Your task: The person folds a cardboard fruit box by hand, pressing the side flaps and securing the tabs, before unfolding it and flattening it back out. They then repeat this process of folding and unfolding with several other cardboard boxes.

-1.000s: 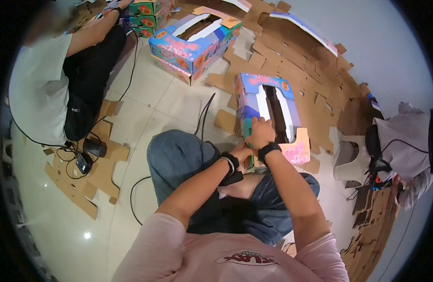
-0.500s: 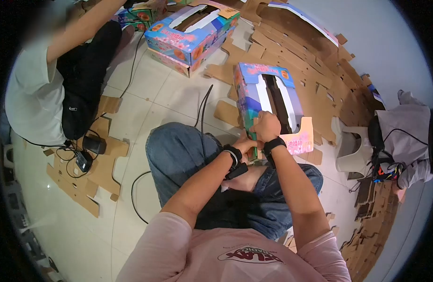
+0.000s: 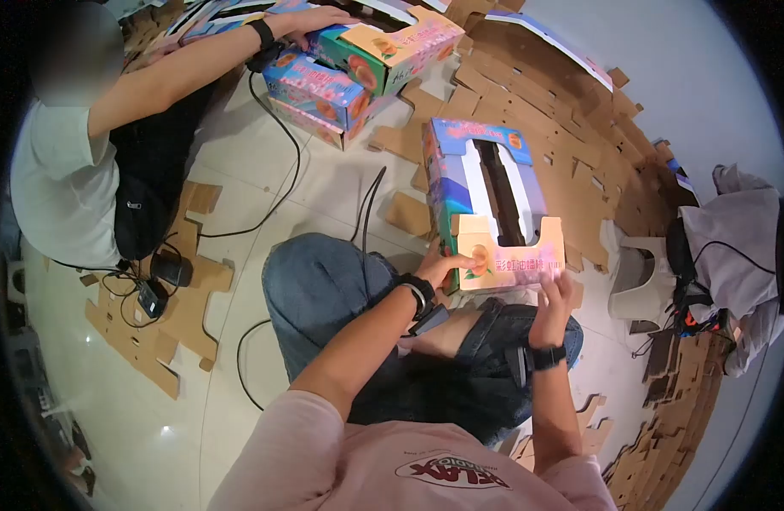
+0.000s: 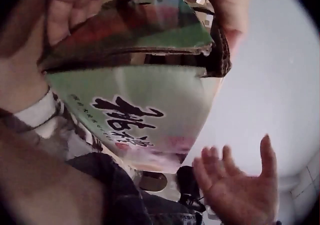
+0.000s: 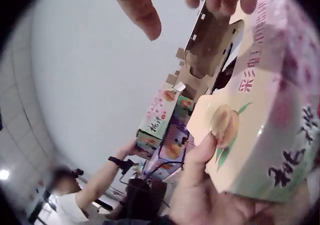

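Centrally, 1 printed box (image 3: pixel 528 255) at 2 hands: left hand (image 3: pixel 447 264), right hand (image 3: pixel 555 298).

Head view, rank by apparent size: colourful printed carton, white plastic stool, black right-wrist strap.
1. colourful printed carton
2. white plastic stool
3. black right-wrist strap, smallest though nearest the camera

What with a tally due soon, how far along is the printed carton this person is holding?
Done: the carton stands formed, sides up. In hand: the left hand grips its near corner, thumb on the raised pink end flap; the right hand is open beside that flap. Left, probably: the long top opening is unclosed.
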Available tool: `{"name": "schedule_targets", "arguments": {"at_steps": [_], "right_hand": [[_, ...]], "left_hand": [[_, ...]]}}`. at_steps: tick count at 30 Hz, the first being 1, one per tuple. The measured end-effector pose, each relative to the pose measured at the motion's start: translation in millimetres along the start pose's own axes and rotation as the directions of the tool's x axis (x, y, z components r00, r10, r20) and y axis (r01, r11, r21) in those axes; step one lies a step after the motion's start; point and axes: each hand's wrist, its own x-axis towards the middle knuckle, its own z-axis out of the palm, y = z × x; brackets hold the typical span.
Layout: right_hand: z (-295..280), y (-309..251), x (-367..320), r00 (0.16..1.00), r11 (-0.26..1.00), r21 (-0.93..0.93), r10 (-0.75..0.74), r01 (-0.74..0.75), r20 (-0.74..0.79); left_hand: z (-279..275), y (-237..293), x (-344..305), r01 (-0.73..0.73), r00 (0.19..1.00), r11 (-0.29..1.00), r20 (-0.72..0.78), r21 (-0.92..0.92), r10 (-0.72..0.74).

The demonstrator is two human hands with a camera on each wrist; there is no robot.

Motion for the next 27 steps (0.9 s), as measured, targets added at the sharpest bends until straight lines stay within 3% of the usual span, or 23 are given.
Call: {"name": "schedule_targets", "arguments": {"at_steps": [1, 4, 6, 7, 9, 10, 12, 13, 15, 22, 25, 26, 27], "right_hand": [[-17.3, 6.3, -0.8, 0.994, 0.998, 0.024, 0.047, -0.05, 0.1], [-35.0, 14.2, 1.4, 0.982, 0.977, 0.106, 0.188, -0.184, -0.022], [-36.8, 7.1, 10.3, 0.813, 0.789, 0.203, 0.541, -0.579, 0.217], [-33.5, 12.3, 14.2, 0.814, 0.788, 0.211, 0.539, -0.579, 0.219], [-20.5, 29.2, 19.0, 0.669, 0.65, 0.178, 0.673, -0.739, 0.315], [-9.3, 31.3, 15.1, 0.666, 0.649, 0.174, 0.673, -0.74, 0.322], [12.1, 37.7, 4.1, 0.761, 0.757, 0.11, 0.62, -0.644, 0.19], [11.9, 46.7, 5.2, 0.759, 0.755, 0.11, 0.622, -0.646, 0.194], [13.1, 62.3, 10.5, 0.837, 0.797, 0.264, 0.495, -0.544, 0.233], [8.4, 45.1, 10.6, 0.858, 0.814, 0.273, 0.478, -0.512, 0.185], [-16.4, 26.8, 40.5, 0.857, 0.808, 0.301, 0.432, -0.506, 0.281], [-29.1, 19.9, 53.5, 0.843, 0.815, 0.277, 0.407, -0.509, 0.35], [-39.0, 11.9, 61.5, 0.89, 0.874, 0.241, 0.348, -0.421, 0.294]], "left_hand": [[-0.4, -0.9, 3.6, -0.001, 1.0, 1.0, 0.003, 0.005, 0.001], [3.9, 7.1, -5.0, 0.012, 0.998, 1.0, 0.063, 0.025, -0.013], [12.9, 14.4, -21.4, -0.01, 1.0, 0.998, 0.004, -0.064, 0.01], [13.0, 11.0, -20.2, -0.011, 1.0, 0.998, 0.004, -0.055, 0.011], [9.1, -2.1, -15.6, -0.051, 0.998, 0.984, 0.037, -0.17, 0.058], [10.2, -5.4, -16.2, -0.057, 0.998, 0.984, 0.031, -0.17, 0.063], [11.1, -11.8, -17.5, -0.121, 0.992, 0.979, 0.017, -0.166, 0.126], [9.7, -15.9, -17.4, -0.122, 0.992, 0.979, 0.013, -0.165, 0.126], [8.9, -22.9, -11.9, -0.197, 0.978, 0.971, 0.034, -0.135, 0.204], [10.4, -18.9, -22.7, -0.182, 0.981, 0.981, 0.049, -0.071, 0.185], [-16.3, -25.4, -5.1, -0.184, 0.935, 0.97, 0.275, -0.161, 0.223], [-22.2, -5.0, -4.4, -0.212, 0.922, 0.96, 0.287, -0.184, 0.259], [-26.9, 22.2, -5.8, -0.241, 0.907, 0.948, 0.3, -0.208, 0.296]]}}
